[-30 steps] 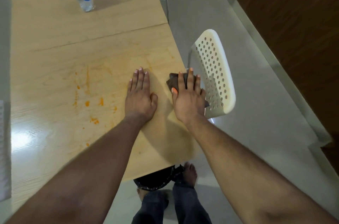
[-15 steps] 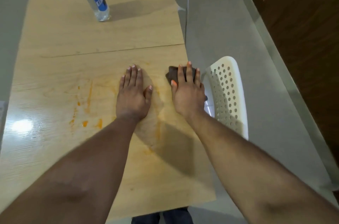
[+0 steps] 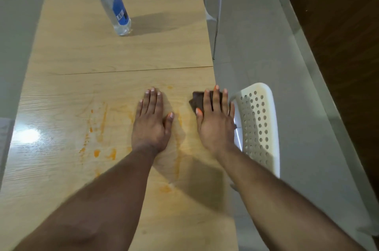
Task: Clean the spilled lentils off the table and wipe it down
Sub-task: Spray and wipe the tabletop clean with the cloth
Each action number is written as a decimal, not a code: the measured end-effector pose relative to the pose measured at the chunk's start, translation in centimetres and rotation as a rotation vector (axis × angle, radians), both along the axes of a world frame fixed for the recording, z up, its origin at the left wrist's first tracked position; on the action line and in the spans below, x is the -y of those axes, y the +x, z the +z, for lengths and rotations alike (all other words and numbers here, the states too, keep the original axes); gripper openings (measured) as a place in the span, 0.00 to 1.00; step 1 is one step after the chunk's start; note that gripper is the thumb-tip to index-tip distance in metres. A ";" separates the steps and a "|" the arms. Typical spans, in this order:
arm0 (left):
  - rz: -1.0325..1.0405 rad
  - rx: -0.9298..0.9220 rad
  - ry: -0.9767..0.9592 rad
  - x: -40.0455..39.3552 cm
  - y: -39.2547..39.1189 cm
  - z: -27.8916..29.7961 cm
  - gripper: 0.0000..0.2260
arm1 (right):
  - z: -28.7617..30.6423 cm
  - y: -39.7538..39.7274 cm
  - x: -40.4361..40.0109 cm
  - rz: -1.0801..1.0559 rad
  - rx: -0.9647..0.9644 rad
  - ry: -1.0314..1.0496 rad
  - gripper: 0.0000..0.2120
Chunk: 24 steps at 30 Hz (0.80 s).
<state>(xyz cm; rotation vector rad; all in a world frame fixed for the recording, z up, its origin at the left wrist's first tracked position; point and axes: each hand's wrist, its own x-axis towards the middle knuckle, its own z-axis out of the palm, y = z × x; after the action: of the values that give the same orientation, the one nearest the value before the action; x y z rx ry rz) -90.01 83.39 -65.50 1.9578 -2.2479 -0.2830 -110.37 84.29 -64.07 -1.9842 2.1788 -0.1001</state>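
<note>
- from my remote seat i see the table, pale wood, filling the left and middle of the head view, with a bright glare patch near its 9 o'clock edge.
- orange lentil smears streak the wood at about 8 o'clock from the left hand, with thinner streaks between the two hands and one blot near the left forearm.
- a clear water bottle with a blue label stands far up the table, at 11 o'clock from the left hand, well apart from both hands.
- the left hand lies flat on the table, fingers straight and close together, thumb out to the side, holding nothing.
- the right hand lies just beside it at 3 o'clock, fingers straight and spread, pressing down on the dark cloth at the table's right edge.
- the cloth shows past the fingers at 11 o'clock of that hand; the rest is hidden under the palm.
- a white perforated chair sits just beyond the table edge, at 3 o'clock from the right hand.
</note>
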 end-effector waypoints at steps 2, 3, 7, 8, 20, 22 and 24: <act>0.005 0.003 -0.002 0.1 0.1 -0.2 0.33 | -0.1 0.3 3.9 -0.013 0.006 -0.013 0.32; 0.005 0.001 -0.003 -0.1 0.1 -0.3 0.33 | 0.0 0.5 5.4 -0.011 0.018 -0.021 0.32; 0.005 -0.022 -0.016 0.0 0.2 -0.4 0.32 | -0.1 0.3 5.9 0.066 0.108 -0.088 0.30; 0.005 -0.023 -0.019 0.0 0.2 -0.4 0.32 | -0.2 0.0 4.8 0.077 0.118 -0.100 0.29; 0.010 -0.014 -0.001 0.2 0.2 -0.4 0.32 | -0.4 0.2 8.5 0.084 0.036 -0.078 0.28; 0.009 -0.010 0.006 0.1 0.2 -0.4 0.32 | -0.1 0.5 10.1 0.072 0.023 -0.053 0.28; 0.011 -0.013 0.003 0.1 0.2 -0.4 0.32 | -0.2 0.5 9.1 0.077 0.022 -0.064 0.28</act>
<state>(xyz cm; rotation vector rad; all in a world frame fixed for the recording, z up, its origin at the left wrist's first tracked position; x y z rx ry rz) -89.85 83.29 -65.91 1.9632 -2.2296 -0.2975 -109.83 75.19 -64.23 -2.0876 2.1085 -0.1820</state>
